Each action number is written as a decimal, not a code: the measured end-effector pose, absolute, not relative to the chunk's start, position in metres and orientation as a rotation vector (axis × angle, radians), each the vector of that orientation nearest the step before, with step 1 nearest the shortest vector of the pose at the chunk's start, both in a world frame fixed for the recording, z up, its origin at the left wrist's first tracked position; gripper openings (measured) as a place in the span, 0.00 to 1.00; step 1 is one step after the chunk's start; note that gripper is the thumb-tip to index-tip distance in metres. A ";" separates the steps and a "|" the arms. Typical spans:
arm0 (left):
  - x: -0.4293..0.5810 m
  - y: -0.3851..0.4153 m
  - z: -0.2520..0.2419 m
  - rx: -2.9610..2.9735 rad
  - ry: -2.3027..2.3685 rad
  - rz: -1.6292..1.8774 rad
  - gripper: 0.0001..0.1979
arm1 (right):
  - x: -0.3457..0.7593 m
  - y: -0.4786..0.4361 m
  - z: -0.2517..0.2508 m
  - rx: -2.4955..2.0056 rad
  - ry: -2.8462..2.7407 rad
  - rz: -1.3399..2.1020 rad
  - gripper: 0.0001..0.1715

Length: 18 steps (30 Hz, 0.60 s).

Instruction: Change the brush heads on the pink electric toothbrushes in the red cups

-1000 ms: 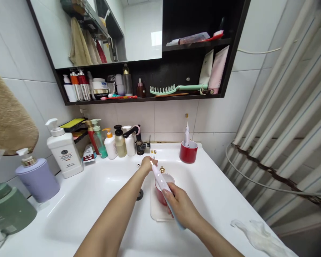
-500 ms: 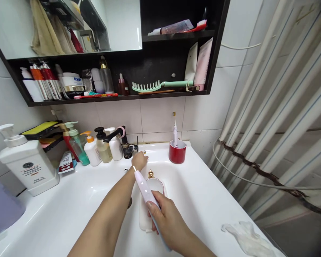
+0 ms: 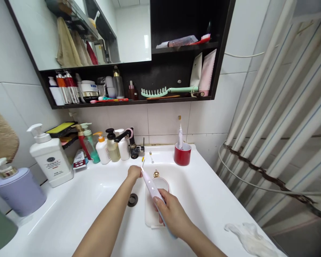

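My right hand [image 3: 172, 210] is wrapped around the pale pink-to-blue handle of an electric toothbrush [image 3: 151, 185], its tip slanting up to the left over the sink. By that tip, my left hand [image 3: 135, 172] has its fingers closed on a small white brush head [image 3: 143, 161] with yellow bristles. Whether the head touches the handle's metal shaft is hard to see. A second brush head [image 3: 151, 157] lies on the sink ledge behind. Below my right hand, a white cup [image 3: 161, 183] and a pale oblong tray-like thing [image 3: 151, 214] are in the basin, partly hidden.
A red cup [image 3: 182, 156] holding another electric toothbrush stands on the back right ledge. The black faucet [image 3: 133, 146] and several pump bottles [image 3: 113, 148] line the back left. A crumpled white cloth [image 3: 250, 237] lies on the right rim. Above hangs a dark cabinet [image 3: 162, 67].
My left hand has drawn back from the rear ledge to the toothbrush's tip, with a brush head now showing in its fingers. The view has shifted left.
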State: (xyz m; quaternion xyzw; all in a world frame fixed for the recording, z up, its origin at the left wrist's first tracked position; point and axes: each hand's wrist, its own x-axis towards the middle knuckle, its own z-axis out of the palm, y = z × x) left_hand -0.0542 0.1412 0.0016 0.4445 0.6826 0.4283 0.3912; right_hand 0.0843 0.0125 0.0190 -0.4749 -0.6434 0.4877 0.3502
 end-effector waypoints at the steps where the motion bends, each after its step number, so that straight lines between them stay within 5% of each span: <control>1: -0.058 0.131 0.002 1.045 1.665 1.109 0.03 | 0.084 0.013 0.018 -1.234 -1.681 1.262 0.13; 18: -0.073 0.060 0.014 0.415 0.985 1.411 0.07 | 0.070 -0.001 0.011 -1.235 -1.787 1.425 0.12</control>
